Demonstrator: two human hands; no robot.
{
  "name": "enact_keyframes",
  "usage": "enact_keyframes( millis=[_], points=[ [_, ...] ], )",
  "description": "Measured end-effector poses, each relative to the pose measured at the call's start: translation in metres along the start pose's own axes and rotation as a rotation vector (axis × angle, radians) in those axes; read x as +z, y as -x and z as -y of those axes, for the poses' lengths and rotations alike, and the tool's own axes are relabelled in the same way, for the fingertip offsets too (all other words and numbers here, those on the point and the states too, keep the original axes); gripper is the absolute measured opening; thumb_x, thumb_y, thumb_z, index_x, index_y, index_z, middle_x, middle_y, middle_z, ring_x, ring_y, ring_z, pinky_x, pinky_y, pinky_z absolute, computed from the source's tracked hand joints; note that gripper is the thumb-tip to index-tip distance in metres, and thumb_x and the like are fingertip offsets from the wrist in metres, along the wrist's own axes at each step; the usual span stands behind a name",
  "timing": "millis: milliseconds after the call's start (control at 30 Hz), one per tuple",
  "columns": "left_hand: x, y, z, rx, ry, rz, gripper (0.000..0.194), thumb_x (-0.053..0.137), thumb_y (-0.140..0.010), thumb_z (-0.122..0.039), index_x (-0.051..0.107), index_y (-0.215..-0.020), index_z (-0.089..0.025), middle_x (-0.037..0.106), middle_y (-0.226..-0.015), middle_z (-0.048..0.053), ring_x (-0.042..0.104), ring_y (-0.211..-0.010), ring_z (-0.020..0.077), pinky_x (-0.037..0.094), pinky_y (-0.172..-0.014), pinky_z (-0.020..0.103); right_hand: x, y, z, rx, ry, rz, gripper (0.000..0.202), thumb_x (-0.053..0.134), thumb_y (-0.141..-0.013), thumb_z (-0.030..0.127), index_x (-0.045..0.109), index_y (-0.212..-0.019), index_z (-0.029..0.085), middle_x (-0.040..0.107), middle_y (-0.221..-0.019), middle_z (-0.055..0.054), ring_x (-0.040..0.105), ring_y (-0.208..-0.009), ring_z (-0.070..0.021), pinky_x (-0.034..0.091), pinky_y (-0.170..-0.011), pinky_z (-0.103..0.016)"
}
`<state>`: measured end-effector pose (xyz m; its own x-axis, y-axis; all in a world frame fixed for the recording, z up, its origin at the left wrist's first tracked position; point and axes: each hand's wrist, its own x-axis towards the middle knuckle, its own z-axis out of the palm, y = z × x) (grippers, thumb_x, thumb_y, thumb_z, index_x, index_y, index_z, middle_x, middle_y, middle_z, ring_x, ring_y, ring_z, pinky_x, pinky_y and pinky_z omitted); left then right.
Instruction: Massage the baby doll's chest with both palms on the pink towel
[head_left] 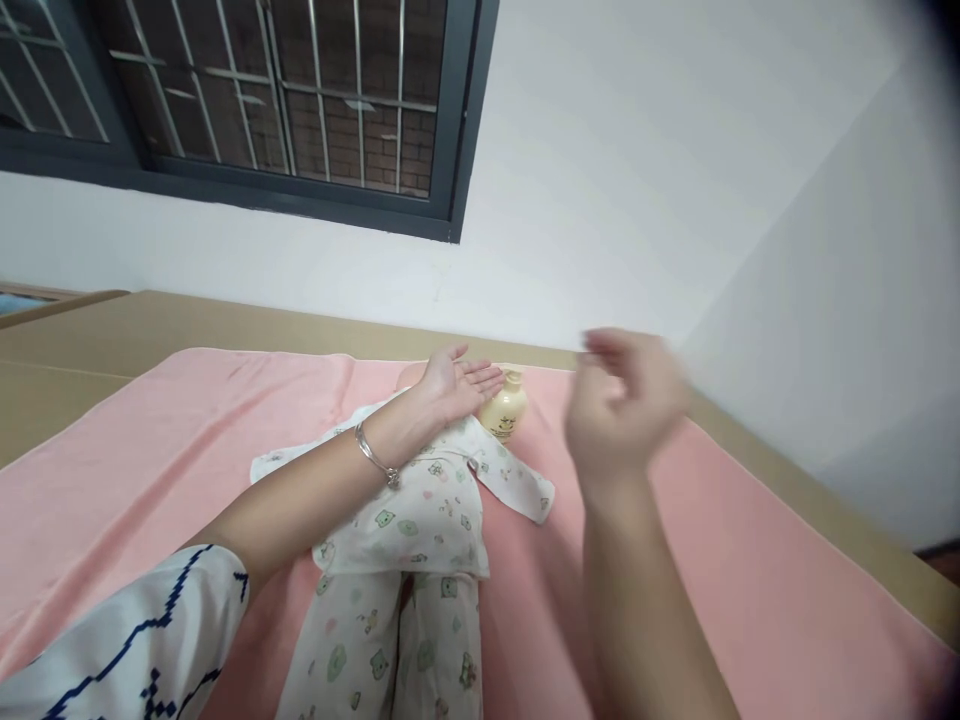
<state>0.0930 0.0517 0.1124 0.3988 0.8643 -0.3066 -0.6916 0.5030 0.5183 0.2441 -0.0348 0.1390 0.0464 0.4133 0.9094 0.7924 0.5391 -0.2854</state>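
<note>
My left hand (pixel 461 385) is held out palm up with its fingers stretched, nothing lying on it. Its fingertips reach in front of a pale yellow bottle (pixel 506 408) with dark print. Blurred by motion, my right hand (pixel 626 405) is raised to the right of the bottle with its fingers curled; whether anything is in it I cannot make out. Under my left forearm lies a white long-sleeved top (pixel 435 510) with a green and pink print, above matching trousers (pixel 442 640). A rounded skin-coloured shape (pixel 411 374) shows behind my left wrist, mostly hidden.
A pink blanket (pixel 247 400) covers much of the tan surface (pixel 195 315) beneath. Behind stands a white wall (pixel 600 180), with a dark-framed barred window (pixel 454 150) at the upper left. Another wall (pixel 862 300) closes off the right side.
</note>
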Motion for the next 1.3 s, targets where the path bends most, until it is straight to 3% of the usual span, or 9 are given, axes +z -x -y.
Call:
enact_keyframes(
  millis=[133, 333, 467, 600, 867, 967, 1100, 1200, 1300],
  points=[
    [0.001, 0.004, 0.001, 0.008, 0.004, -0.019, 0.060, 0.042, -0.096, -0.033, 0.041, -0.145, 0.000, 0.061, -0.129, 0.027, 0.066, -0.115, 0.0291, 0.060, -0.082, 0.032, 0.046, 0.006, -0.013, 0.182, 0.052, 0.402, 0.049, 0.041, -0.085, 0.009, 0.063, -0.128, 0.010, 0.067, -0.127, -0.017, 0.062, -0.119, -0.0289, 0.051, -0.101, -0.048],
    [-0.001, 0.006, 0.000, -0.002, -0.020, -0.008, 0.058, 0.040, -0.096, -0.034, 0.043, -0.145, -0.003, 0.068, -0.116, 0.023, 0.073, -0.095, 0.0241, 0.060, -0.078, 0.029, 0.074, 0.031, -0.011, 0.086, 0.373, 0.686, 0.057, 0.049, -0.085, 0.010, 0.048, -0.140, -0.008, 0.047, -0.149, -0.028, 0.039, -0.143, -0.0327, 0.027, -0.121, -0.043],
    [-0.004, 0.004, -0.002, -0.025, -0.033, 0.018, 0.060, 0.042, -0.094, -0.036, 0.041, -0.149, -0.011, 0.064, -0.128, 0.023, 0.071, -0.107, 0.0263, 0.058, -0.091, 0.036, 0.076, 0.029, -0.008, 0.056, 0.472, 0.671, 0.045, 0.046, -0.091, 0.012, 0.055, -0.132, -0.002, 0.058, -0.139, -0.023, 0.048, -0.134, -0.0308, 0.029, -0.117, -0.041],
    [-0.011, 0.020, -0.004, -0.004, -0.055, -0.010, 0.060, 0.043, -0.094, -0.036, 0.042, -0.148, -0.009, 0.062, -0.133, 0.023, 0.066, -0.119, 0.0269, 0.056, -0.095, 0.035, 0.079, 0.019, 0.001, 0.118, 0.522, 0.691, 0.033, 0.046, -0.091, 0.012, 0.062, -0.118, 0.005, 0.067, -0.122, -0.020, 0.058, -0.120, -0.0307, 0.035, -0.111, -0.043],
    [-0.041, 0.089, -0.013, -0.003, -0.138, -0.045, 0.058, 0.044, -0.093, -0.031, 0.043, -0.149, -0.014, 0.053, -0.147, 0.019, 0.050, -0.139, 0.0267, 0.043, -0.114, 0.039, 0.085, 0.026, 0.015, 0.231, 0.549, 0.751, 0.056, 0.043, -0.088, 0.006, 0.043, -0.144, -0.001, 0.038, -0.156, -0.024, 0.029, -0.149, -0.0316, 0.019, -0.122, -0.053],
    [-0.045, 0.106, -0.018, -0.008, -0.150, -0.058, 0.057, 0.042, -0.095, -0.032, 0.043, -0.149, -0.015, 0.055, -0.145, 0.019, 0.050, -0.139, 0.0277, 0.041, -0.116, 0.042, 0.085, 0.025, 0.021, 0.315, 0.489, 0.743, 0.057, 0.041, -0.087, 0.005, 0.045, -0.144, 0.002, 0.030, -0.161, -0.022, 0.019, -0.153, -0.0335, 0.013, -0.122, -0.061],
    [-0.040, 0.124, -0.023, 0.050, -0.111, 0.015, 0.053, 0.035, -0.099, -0.031, 0.044, -0.147, -0.011, 0.058, -0.142, 0.019, 0.052, -0.137, 0.0273, 0.043, -0.114, 0.042, 0.080, 0.030, 0.059, 0.279, 0.200, 0.707, 0.049, 0.034, -0.099, 0.018, 0.045, -0.147, 0.011, 0.029, -0.163, -0.016, 0.015, -0.154, -0.0288, 0.011, -0.124, -0.057],
    [-0.034, 0.142, -0.029, 0.144, -0.120, 0.096, 0.053, 0.030, -0.102, -0.033, 0.045, -0.144, -0.003, 0.059, -0.140, 0.020, 0.047, -0.141, 0.0282, 0.040, -0.116, 0.044, 0.068, 0.048, 0.107, 0.176, -0.005, 0.708, 0.053, 0.027, -0.106, 0.034, 0.033, -0.154, 0.012, 0.023, -0.165, -0.015, 0.007, -0.156, -0.0259, 0.014, -0.125, -0.054],
    [-0.030, 0.161, -0.035, 0.241, -0.205, 0.098, 0.055, 0.027, -0.105, -0.039, 0.046, -0.145, -0.006, 0.063, -0.137, 0.015, 0.046, -0.142, 0.0255, 0.035, -0.119, 0.042, 0.051, 0.075, 0.152, -0.016, -0.106, 0.693, 0.066, 0.037, -0.105, 0.041, 0.015, -0.158, 0.009, 0.010, -0.168, -0.016, -0.006, -0.155, -0.0276, 0.009, -0.126, -0.054]
  ],
)
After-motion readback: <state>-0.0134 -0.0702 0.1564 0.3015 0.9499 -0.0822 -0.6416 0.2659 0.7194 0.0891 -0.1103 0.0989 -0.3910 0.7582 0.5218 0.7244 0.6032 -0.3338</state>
